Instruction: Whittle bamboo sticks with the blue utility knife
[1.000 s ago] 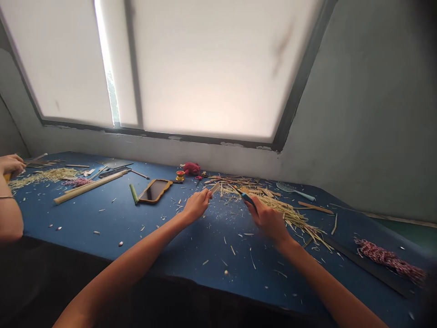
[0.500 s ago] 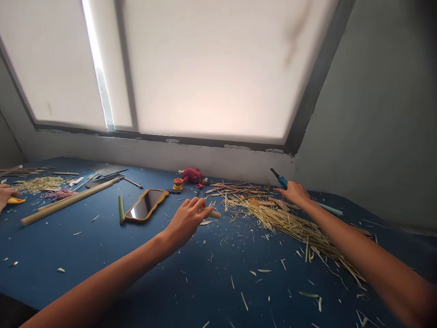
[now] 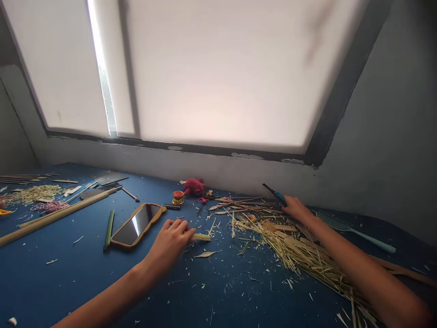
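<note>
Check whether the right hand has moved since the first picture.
Yes. The right hand has moved away from the person and towards the wall, closer to the window frame.

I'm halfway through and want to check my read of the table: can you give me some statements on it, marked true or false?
1. The right hand holds a blue-handled tool. True.
2. The left hand is empty. False: a pale stick juts from its fingers.
3. The green stick lies to the right of the phone. False: it lies to the left.
4. A red toy sits near a small gold stand. True.
5. The tool's tip is buried in the pale strips. False: it shows free of them.
</note>
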Available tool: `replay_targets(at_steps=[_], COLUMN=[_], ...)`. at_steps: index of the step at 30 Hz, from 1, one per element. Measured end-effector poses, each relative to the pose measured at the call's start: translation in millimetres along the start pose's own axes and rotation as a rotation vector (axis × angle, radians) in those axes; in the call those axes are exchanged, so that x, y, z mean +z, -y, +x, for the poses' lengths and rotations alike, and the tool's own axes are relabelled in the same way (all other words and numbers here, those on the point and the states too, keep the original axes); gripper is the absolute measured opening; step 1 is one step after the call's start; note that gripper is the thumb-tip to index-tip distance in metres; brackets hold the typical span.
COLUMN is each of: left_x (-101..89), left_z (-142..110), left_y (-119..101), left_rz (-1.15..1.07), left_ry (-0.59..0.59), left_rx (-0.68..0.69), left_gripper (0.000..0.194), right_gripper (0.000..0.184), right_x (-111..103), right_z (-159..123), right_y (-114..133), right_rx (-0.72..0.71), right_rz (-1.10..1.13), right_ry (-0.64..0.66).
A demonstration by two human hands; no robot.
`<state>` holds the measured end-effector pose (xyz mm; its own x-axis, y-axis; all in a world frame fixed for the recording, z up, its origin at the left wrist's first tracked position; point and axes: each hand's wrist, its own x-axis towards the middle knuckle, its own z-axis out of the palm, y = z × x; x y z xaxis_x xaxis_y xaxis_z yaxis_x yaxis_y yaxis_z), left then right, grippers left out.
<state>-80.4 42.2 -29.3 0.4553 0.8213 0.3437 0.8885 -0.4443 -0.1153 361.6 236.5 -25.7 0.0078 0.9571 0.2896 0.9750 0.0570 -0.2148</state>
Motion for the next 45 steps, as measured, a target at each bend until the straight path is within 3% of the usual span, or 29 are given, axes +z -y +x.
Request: replay_targets(at_steps=[3,6,8,11,13,16,20,22,26,29,35,45], left_x=[-1.2,-4.3,-7.3,-15.1,-22.5,-33.5,-38.2,-35.7,-35.2,-42.3,-52.8,-48.4], left_z=[-3.6,-6.4,-6.5,-4.4,-3.1,-3.5,-7.7,-10.2,-15.4,-20.1,-31.9,-34.5], left_y=[-0.6,-0.3,-2.8,-16.0,-31.2,-55.8,-73.8,-75.0,-72.1,-71.0,-70.9,-67.6], left_rz=[-0.026,-0.09,-0.192,-0.586,-0.992,-1.532,-1.831,-1.861,-1.757,-1.609,-1.433,-1.448], left_ry=[0.061,0.07,0.032,0.002,0.072,0.261,0.364,0.381,0.318,0.264,0.378,0.356], left_rx=[-0.018,-0.028,-0.039,-0.092,-0.143,-0.179,-0.203,-0.196,-0.075,0.079,0.242,0.234], left_gripper=[0.029,0.026,0.026,0.031,0.038,0.048,0.047,0.044,0.041,0.035,0.032,0.035], right_gripper=[0.017,0.022,0.023,0.026,0.022,0.025,0.032,0.034,0.027,0.013,0.035,0.04], right_x=[-15.9,-49.8,-74.2,-95.5,-94.0,-75.5,-55.1,-55.5,-71.3,-86.6,-105.3,-98.8], right_z=[-5.5,-30.0,-63.2,-132.0,-179.3,-235.3,-279.1,-293.7,-315.8,-324.1,-324.3,-321.3], right_y=[2.8,20.5,44.5,90.3,117.5,143.4,159.0,166.1,177.8,176.4,157.4,159.5], right_rx=[0.018,0.014,-0.034,-0.136,-0.208,-0.412,-0.923,-1.059,-1.057,-0.971,-0.666,-0.642], right_rz=[0.025,0.211,0.459,0.663,0.644,0.573,0.467,0.396,0.294,0.304,-0.003,-0.2], right_ry=[-0.064,-0.206,-0.314,-0.298,-0.282,-0.227,-0.179,-0.12,-0.011,-0.105,-0.12,-0.126])
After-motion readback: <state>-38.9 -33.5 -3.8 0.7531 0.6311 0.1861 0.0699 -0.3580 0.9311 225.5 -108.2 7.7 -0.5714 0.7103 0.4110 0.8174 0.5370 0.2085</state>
